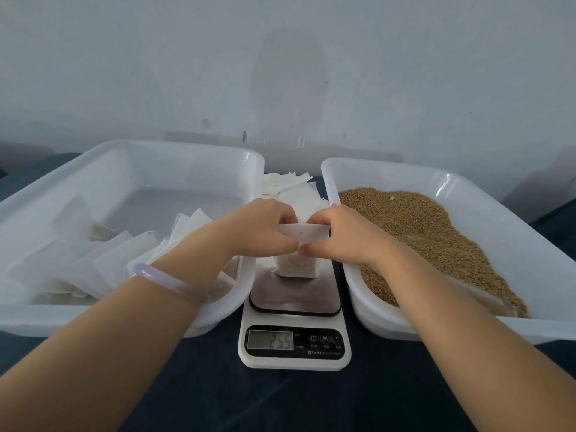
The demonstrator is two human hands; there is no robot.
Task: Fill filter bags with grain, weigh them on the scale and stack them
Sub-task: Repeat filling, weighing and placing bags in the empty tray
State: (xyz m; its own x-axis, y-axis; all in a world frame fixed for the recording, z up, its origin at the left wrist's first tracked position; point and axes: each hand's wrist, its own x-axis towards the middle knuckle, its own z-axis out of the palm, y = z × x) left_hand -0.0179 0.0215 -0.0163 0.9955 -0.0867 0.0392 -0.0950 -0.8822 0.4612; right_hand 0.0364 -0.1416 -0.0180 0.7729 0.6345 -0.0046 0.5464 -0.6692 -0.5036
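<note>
The one small white translucent filter bag [311, 234], pale grain [296, 265] in its bottom, stands on the single white digital scale [294, 360] (between two white plastic trays [187, 150] [405, 171]), left hand [265, 232] and right hand [338, 240] pinching its top.

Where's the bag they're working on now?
Head view, centre: the bag stands on the scale between the left tray and grain tray, its top pinched by the left hand and right hand.

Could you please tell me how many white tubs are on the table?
2. The left tub sits left of the scale and holds filled bags; the right tub, right of it, holds grain. No others show.
</note>
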